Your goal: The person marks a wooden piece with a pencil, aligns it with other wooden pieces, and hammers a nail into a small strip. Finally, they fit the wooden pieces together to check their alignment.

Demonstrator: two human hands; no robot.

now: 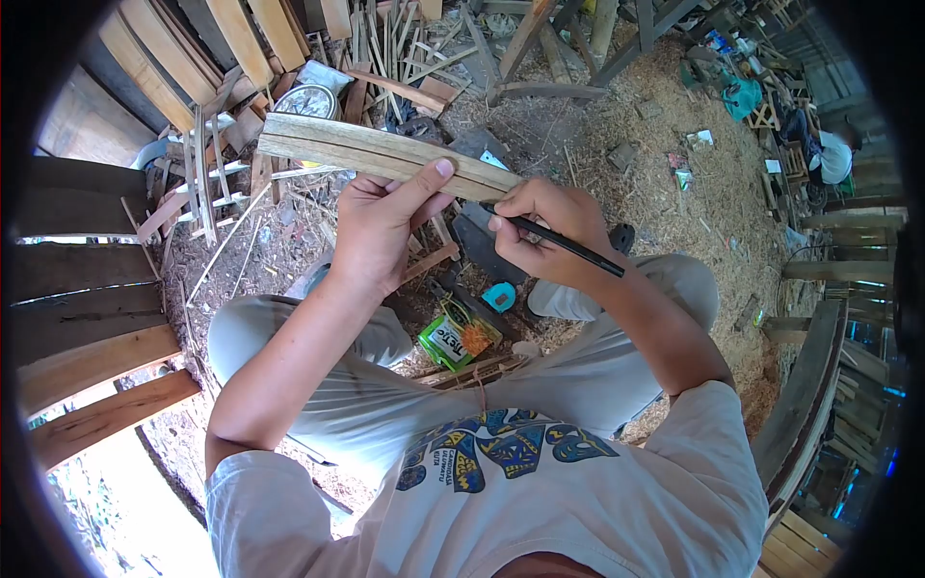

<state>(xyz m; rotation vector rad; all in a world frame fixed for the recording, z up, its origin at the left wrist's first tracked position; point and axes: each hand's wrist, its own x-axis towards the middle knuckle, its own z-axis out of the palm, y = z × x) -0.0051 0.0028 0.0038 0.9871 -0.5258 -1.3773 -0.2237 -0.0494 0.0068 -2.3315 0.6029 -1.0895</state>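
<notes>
A pale, slightly curved wooden strip (pixel 332 146) with a dark line along its length is held up before me. My left hand (pixel 379 226) grips it near the middle, thumb on the top face and fingers underneath. My right hand (pixel 559 231) pinches a black pencil (pixel 578 253), its tip end right at the strip's right end. The side of that hand overlaps the wood there. Below, between my legs, lie a turquoise tape measure (pixel 499 297) and a green packet (pixel 445 344) with orange shreds beside it.
Offcuts and thin sticks (pixel 385 58) pile up ahead on the left, around a round metal-rimmed container (pixel 306 101). A wooden trestle (pixel 549 58) stands ahead. Sawdust (pixel 665 125) covers the floor. A seated person (pixel 831 159) is at the far right, near a teal bag (pixel 740 96).
</notes>
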